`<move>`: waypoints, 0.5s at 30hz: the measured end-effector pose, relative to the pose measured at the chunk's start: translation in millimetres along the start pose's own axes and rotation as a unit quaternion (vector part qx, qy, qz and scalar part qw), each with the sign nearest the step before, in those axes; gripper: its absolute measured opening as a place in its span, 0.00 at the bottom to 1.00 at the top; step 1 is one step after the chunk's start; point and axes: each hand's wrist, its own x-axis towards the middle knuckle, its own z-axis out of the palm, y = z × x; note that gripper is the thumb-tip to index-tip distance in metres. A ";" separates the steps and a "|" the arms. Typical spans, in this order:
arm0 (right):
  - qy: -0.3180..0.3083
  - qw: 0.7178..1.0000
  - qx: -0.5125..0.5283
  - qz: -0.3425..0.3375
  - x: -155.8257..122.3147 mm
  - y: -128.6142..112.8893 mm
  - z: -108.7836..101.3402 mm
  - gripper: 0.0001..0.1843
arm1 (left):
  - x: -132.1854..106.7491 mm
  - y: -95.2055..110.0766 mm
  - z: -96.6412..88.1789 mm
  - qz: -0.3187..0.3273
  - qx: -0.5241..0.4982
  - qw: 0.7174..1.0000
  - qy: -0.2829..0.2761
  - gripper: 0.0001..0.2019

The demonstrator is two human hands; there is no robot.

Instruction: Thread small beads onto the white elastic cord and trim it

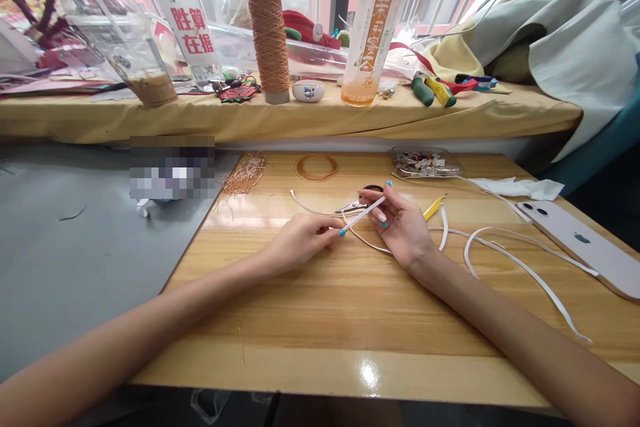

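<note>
Stretched between my hands above the wooden table is a thin white flat cord (361,215). One part of it is pinched in my left hand (300,240), between thumb and curled fingers. My right hand (403,223), palm turned up, grips the cord farther along between thumb and fingers. Behind the hands lie small scissors (353,206) with a black handle, partly covered by the right hand. A yellow pencil-like stick (434,207) shows just beyond the right wrist. More white cord (525,267) curls over the table on the right.
At the table's back lie cut thread ends (247,175), a coil of brown cord (316,167) and a clear box of beads (425,162). A phone (585,240) rests at the right. Along the cloth-covered ledge (300,120) stand a thread spool (267,27) and an orange drink bottle (375,33).
</note>
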 end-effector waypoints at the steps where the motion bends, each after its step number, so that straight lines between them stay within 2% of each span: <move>1: 0.002 1.000 0.008 0.001 -0.7 -0.3 0.9 0.18 | 0.2 1.5 0.0 -0.004 0.005 1.000 -0.007 0.12; 6: -0.011 0.999 0.007 -0.033 -3.5 -4.9 3.5 0.20 | -0.7 5.5 -0.3 -0.027 -0.027 0.999 0.000 0.11; 10: -0.067 0.995 -0.021 -0.075 -5.3 -9.6 2.4 0.20 | -1.2 -2.6 -0.1 -0.016 -0.101 0.995 0.000 0.11; 15: -0.100 0.991 -0.020 -0.085 -7.9 -11.8 2.1 0.17 | 0.3 -11.6 0.0 0.036 -0.107 0.991 0.065 0.11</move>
